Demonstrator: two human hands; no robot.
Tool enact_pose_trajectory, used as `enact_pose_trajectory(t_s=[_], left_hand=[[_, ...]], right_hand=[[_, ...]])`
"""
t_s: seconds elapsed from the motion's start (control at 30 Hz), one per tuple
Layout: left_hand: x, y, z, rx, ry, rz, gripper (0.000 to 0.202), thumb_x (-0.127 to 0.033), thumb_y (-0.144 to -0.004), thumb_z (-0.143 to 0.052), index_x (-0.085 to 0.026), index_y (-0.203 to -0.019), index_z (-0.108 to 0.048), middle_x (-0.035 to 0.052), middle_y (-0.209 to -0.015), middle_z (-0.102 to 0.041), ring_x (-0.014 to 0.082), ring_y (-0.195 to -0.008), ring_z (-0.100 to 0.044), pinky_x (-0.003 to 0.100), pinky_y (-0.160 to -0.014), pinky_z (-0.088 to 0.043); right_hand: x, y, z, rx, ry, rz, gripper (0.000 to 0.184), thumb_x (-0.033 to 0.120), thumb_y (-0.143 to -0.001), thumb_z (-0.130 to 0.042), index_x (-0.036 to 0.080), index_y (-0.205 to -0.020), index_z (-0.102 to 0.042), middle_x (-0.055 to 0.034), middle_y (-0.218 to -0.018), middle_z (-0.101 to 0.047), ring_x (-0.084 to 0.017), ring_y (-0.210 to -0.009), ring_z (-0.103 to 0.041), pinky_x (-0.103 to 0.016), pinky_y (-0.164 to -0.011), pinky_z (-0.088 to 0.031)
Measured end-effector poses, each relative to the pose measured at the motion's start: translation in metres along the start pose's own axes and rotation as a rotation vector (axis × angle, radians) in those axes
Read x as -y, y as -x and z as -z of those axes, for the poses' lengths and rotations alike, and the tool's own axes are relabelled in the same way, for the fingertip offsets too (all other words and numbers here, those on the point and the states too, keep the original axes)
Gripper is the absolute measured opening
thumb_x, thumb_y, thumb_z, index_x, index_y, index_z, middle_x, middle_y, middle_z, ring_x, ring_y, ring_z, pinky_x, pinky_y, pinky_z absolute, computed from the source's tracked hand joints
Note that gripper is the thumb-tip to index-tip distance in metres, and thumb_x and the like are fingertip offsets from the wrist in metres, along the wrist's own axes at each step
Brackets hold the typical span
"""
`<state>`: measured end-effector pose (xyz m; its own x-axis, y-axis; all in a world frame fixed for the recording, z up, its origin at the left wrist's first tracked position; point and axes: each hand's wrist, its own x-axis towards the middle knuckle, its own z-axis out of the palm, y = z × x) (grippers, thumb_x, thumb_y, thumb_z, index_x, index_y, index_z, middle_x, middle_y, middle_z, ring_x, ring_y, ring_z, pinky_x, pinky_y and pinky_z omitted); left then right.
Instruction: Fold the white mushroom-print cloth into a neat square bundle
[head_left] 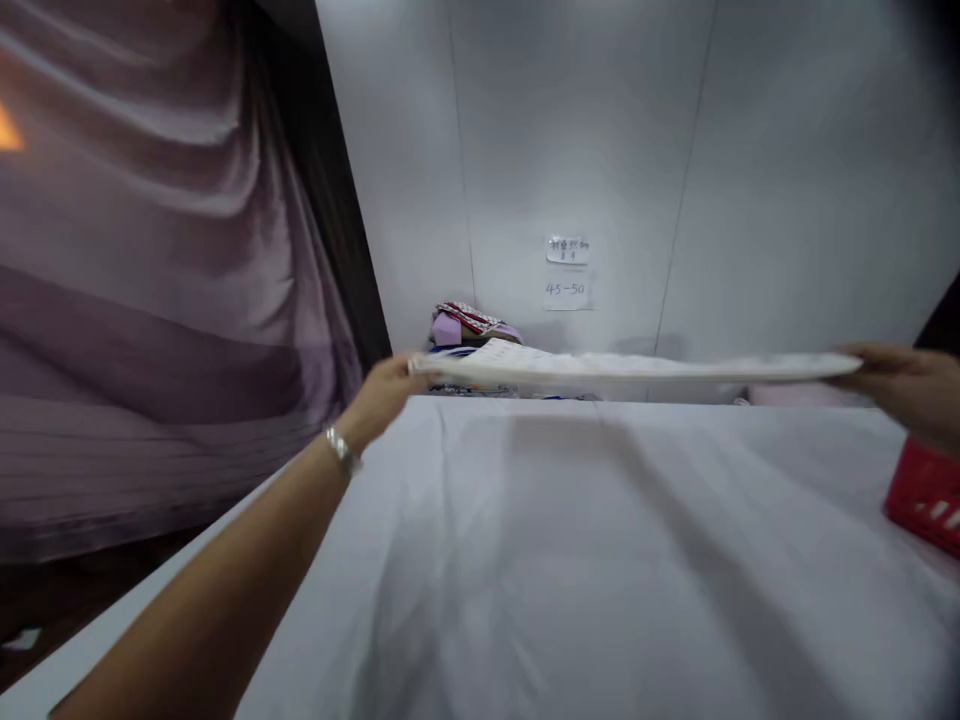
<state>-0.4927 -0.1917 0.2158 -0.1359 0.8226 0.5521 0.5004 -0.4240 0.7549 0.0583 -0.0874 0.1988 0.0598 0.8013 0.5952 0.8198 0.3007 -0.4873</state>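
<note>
My left hand (384,395) grips the left end of a white cloth (637,368), and a silver bracelet (341,450) circles that wrist. At the right edge of the view, my right hand (904,385) is closed on the cloth's other end. Stretched nearly level between both hands, the cloth looks folded into a long band and is slightly blurred. It hangs over the far side of a table (570,560) covered in white, casting a shadow onto it. The fingertips are partly hidden by the cloth.
Behind the cloth lies a pile of folded fabrics (472,322). A red plastic basket (926,495) stands on the table at right. Mauve curtain-like fabric (157,300) hangs at left. Paper notes (568,272) are stuck to the pale wall (570,120).
</note>
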Motion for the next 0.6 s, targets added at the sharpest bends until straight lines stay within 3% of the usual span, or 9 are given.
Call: enact_pose_trajectory(t_s=[0.07,0.13,0.2,0.27,0.4,0.5,0.6], left_hand=[[0.033,0.059,-0.014,0.218,-0.144,0.144,0.027,-0.041,-0.069,-0.063,-0.015,-0.076,-0.063,0.0004,-0.075,-0.063,0.0145,-0.072,-0.054,0.026,-0.07,-0.042],[0.06,0.116,-0.029,0.371,-0.178,0.264,0.027,-0.043,-0.073,-0.058,-0.016,-0.076,-0.063,0.0008,-0.075,-0.063,0.0153,-0.073,-0.054,0.025,-0.069,-0.042],[0.076,0.165,-0.041,0.468,-0.153,0.351,0.027,-0.042,-0.075,-0.056,-0.016,-0.077,-0.063,0.002,-0.082,-0.064,0.0166,-0.078,-0.055,0.026,-0.074,-0.043],[0.079,0.202,-0.045,0.53,-0.099,0.444,0.026,-0.041,-0.075,-0.056,-0.017,-0.082,-0.064,0.0029,-0.088,-0.064,0.0185,-0.084,-0.055,0.027,-0.078,-0.043],[0.059,0.235,-0.034,0.575,-0.007,0.564,0.028,-0.042,-0.079,-0.05,-0.02,-0.088,-0.064,0.0025,-0.09,-0.064,0.02,-0.087,-0.055,0.029,-0.081,-0.042],[0.047,0.239,-0.027,0.607,0.045,0.649,0.026,-0.043,-0.078,-0.053,-0.021,-0.085,-0.065,0.0008,-0.084,-0.063,0.0192,-0.082,-0.055,0.028,-0.077,-0.042],[0.05,0.237,-0.025,0.613,0.034,0.687,0.024,-0.044,-0.074,-0.057,-0.022,-0.079,-0.065,0.0002,-0.077,-0.062,0.0178,-0.076,-0.054,0.027,-0.071,-0.042]], right_hand=[[-0.031,0.046,-0.032,0.16,-0.17,-0.038,0.036,0.053,-0.065,-0.056,0.024,-0.085,-0.066,-0.0073,-0.085,-0.07,-0.026,-0.081,-0.064,-0.039,-0.077,-0.05],[-0.056,0.102,-0.061,0.315,-0.192,-0.086,0.029,0.044,-0.057,-0.06,0.028,-0.079,-0.068,-0.0043,-0.087,-0.07,-0.03,-0.088,-0.063,-0.041,-0.085,-0.047],[-0.076,0.159,-0.08,0.492,-0.228,-0.122,0.022,0.039,-0.055,-0.059,0.034,-0.074,-0.07,-0.0008,-0.088,-0.071,-0.031,-0.09,-0.063,-0.041,-0.085,-0.048],[-0.092,0.207,-0.084,0.587,-0.281,-0.178,0.019,0.039,-0.056,-0.058,0.044,-0.072,-0.069,0.004,-0.088,-0.07,-0.031,-0.09,-0.063,-0.039,-0.082,-0.05],[-0.119,0.26,-0.06,0.691,-0.282,-0.296,0.023,0.048,-0.06,-0.058,0.058,-0.079,-0.063,0.0081,-0.093,-0.069,-0.031,-0.094,-0.061,-0.038,-0.082,-0.049],[-0.128,0.272,-0.045,0.784,-0.287,-0.335,0.018,0.053,-0.06,-0.058,0.062,-0.075,-0.061,0.0064,-0.087,-0.07,-0.03,-0.09,-0.062,-0.036,-0.082,-0.048],[-0.123,0.273,-0.044,0.812,-0.274,-0.34,0.016,0.057,-0.055,-0.059,0.062,-0.07,-0.061,0.004,-0.085,-0.07,-0.03,-0.089,-0.062,-0.035,-0.08,-0.048]])
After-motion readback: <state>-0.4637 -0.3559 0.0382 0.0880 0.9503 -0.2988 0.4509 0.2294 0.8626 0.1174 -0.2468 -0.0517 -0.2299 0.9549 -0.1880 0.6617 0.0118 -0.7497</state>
